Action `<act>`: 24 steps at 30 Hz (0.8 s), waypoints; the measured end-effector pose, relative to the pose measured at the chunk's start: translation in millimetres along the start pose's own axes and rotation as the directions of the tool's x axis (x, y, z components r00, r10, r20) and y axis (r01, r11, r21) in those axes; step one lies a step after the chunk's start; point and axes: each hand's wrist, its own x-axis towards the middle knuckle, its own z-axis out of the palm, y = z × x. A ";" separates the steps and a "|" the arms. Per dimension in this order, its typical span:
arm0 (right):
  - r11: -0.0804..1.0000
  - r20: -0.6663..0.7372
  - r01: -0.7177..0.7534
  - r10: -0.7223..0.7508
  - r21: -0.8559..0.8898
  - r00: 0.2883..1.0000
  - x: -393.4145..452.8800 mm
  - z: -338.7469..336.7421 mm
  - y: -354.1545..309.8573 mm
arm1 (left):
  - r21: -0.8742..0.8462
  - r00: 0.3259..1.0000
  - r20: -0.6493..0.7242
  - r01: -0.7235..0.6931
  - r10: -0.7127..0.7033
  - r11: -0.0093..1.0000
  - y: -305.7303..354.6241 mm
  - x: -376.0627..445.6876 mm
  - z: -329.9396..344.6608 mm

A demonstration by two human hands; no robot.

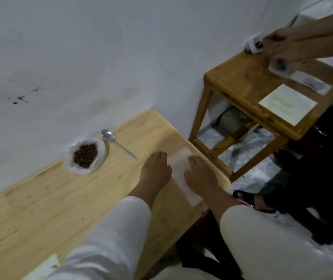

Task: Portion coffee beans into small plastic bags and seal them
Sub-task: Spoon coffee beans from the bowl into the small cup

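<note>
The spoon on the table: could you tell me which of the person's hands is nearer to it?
Left. The left hand lies just below-right of the spoon, near its handle tip. The right hand sits farther right, across the small plastic bag.

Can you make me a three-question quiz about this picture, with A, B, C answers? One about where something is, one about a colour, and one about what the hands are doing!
1. Where is the spoon?
A. inside the bag of coffee beans
B. on the table beside that bag
C. on the floor

2. What colour are the sleeves?
A. white
B. red
C. green

3. What are the left hand and right hand doing?
A. holding the spoon
B. resting on a flat plastic bag
C. clapping

Answers: B, the spoon lies by the bag; A, both are white; B, both hands rest on it.
</note>
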 end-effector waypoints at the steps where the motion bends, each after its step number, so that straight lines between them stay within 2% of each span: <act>1: 1.000 0.005 -0.027 0.027 0.000 1.000 0.5 2.0 3.7 | -0.001 0.999 0.032 0.010 -0.010 1.000 2.6 3.5 3.7; 9: 1.000 0.013 -0.007 0.008 -0.025 1.000 -1.4 12.7 18.9 | 0.033 0.991 0.116 0.057 -0.060 0.998 3.1 16.9 25.5; 14: 1.000 0.027 0.003 -0.003 0.001 1.000 0.4 15.0 23.3 | 0.056 0.999 0.028 0.038 -0.040 0.998 4.3 19.8 33.9; 18: 0.999 0.051 -0.015 0.012 0.045 0.999 2.5 16.2 23.8 | 0.000 0.997 -0.022 0.079 -0.079 0.997 1.2 23.8 40.3; 24: 0.999 0.039 -0.027 0.026 0.039 0.999 5.6 19.8 26.5 | -0.135 0.990 0.016 0.140 -0.139 0.981 2.6 27.9 51.9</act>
